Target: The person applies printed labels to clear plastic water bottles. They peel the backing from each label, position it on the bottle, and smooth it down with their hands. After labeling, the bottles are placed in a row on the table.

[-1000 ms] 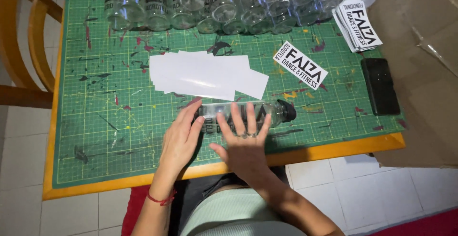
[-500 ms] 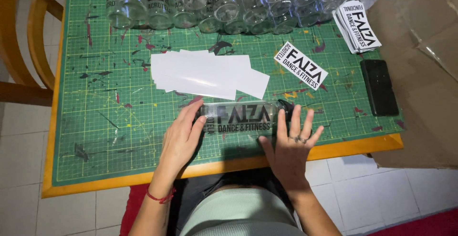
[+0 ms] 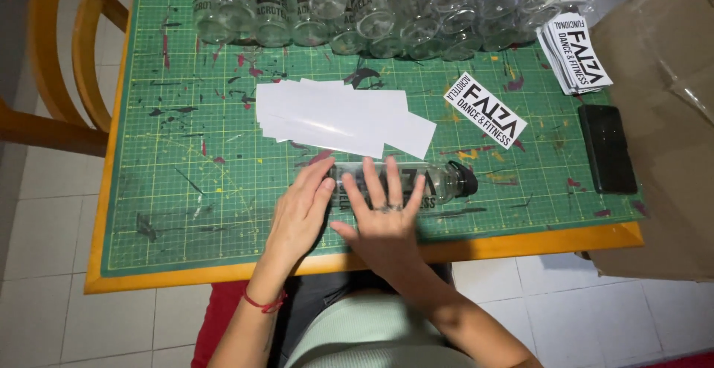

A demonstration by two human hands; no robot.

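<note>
A clear plastic bottle [image 3: 440, 180] with a black cap [image 3: 465, 178] lies on its side on the green cutting mat [image 3: 186, 182], cap pointing right. A black-lettered label is on its side. My left hand [image 3: 299, 214] rests flat against the bottle's left end. My right hand [image 3: 384, 218] lies palm down over the bottle's middle, fingers spread, pressing on the label. Much of the bottle is hidden under my hands.
A pile of white backing sheets [image 3: 335, 115] lies just behind the bottle. A loose sticker [image 3: 485, 110], a sticker stack [image 3: 574, 53] and a black phone [image 3: 608, 148] are at right. Several labelled bottles [image 3: 372, 3] line the far edge. A cardboard box [image 3: 662, 115] stands right, a wooden chair [image 3: 59, 70] left.
My right hand slid from the bottle's middle to its cap end, baring the label, and has now come back left over the middle. The left hand stayed at the left end.
</note>
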